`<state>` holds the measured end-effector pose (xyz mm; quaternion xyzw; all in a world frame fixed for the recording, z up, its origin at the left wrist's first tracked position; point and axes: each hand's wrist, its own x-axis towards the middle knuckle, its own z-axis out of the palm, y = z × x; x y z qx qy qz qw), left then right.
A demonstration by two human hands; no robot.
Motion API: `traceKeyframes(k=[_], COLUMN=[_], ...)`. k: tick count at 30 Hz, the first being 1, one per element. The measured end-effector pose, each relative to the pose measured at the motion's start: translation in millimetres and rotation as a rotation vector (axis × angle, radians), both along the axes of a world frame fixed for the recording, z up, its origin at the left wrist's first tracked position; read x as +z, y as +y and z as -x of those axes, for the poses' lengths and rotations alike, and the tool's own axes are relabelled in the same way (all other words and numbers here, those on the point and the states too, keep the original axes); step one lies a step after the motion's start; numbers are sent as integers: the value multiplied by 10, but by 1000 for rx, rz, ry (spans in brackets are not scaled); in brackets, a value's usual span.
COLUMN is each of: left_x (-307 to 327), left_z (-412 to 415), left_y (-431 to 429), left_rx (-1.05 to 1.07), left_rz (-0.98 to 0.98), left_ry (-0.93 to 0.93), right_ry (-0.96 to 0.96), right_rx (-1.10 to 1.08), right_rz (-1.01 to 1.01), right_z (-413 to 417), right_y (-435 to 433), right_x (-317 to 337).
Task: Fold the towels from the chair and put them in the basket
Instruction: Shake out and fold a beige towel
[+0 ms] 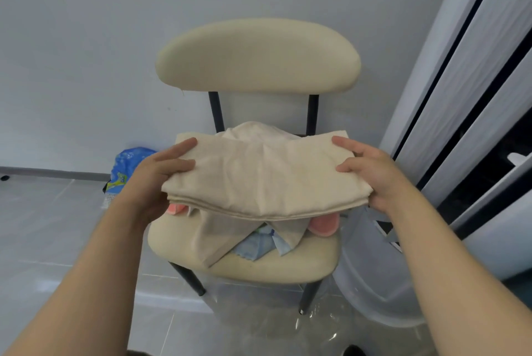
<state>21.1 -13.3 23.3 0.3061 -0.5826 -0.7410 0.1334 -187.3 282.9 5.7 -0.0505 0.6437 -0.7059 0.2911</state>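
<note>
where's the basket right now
In the head view the basket stands on the floor at the right, close beside the chair seat, below the right hand that holds the folded towel.

A beige towel, folded into a thick layered rectangle with its stacked edges facing the camera, is held level above the chair seat, the left hand and the right hand gripping its two ends. Beneath it on the cream padded seat lie a crumpled beige cloth, a light blue patterned towel and a pink towel, overlapping. The pale grey basket stands on the floor just right of the chair.
</note>
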Motion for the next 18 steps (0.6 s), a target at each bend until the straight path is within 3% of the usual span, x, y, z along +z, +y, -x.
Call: traceKeyframes(k=[9, 18], left_x=[359, 574], left_z=[229, 357], left_y=[587, 1199], left_rx=[-119, -270], left_rz=[602, 845], left_ry=[-150, -169], right_ry=[447, 765], right_rx=[26, 149], right_rz=[-391, -508], right_z=[-380, -700], right_y=[85, -116], right_x=[509, 675])
